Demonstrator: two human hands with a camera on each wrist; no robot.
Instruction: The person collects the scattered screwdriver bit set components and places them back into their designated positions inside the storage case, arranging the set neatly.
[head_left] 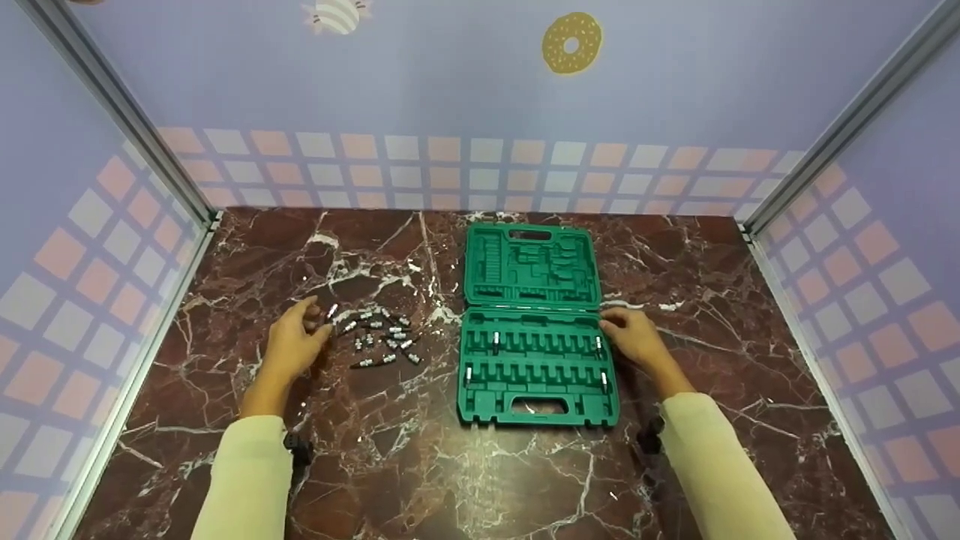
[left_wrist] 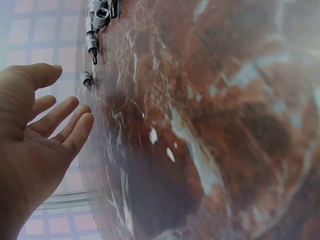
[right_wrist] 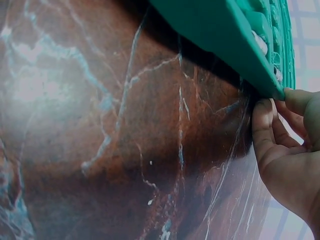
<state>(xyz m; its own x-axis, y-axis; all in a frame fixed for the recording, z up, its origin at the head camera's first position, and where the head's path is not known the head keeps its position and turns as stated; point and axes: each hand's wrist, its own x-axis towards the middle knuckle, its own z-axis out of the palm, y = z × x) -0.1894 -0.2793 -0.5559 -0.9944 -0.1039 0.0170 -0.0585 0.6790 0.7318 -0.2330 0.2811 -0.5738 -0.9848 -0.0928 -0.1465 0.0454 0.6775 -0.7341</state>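
Note:
A green plastic tool case (head_left: 481, 409) lies opened flat on the table, its lid (head_left: 491, 301) folded back toward the rear wall. My right hand (head_left: 636, 339) holds the case's right edge, thumb at the rim and fingers lower down, as the right wrist view shows. Several silver bit sockets stand in slots of the lower half, one (head_left: 496, 342) in the upper row. To the left of the case, loose bit sockets (head_left: 395, 331) with dark tips lie scattered. My left hand (head_left: 296, 341) hovers by their left side, fingers spread and holding nothing, close to the outermost bit socket (left_wrist: 86, 79).
The table (head_left: 390, 465) has a dark red marbled top with white veins. A patterned wall (head_left: 465, 97) stands behind it, with side walls at left and right joined by metal corner posts (head_left: 120, 112).

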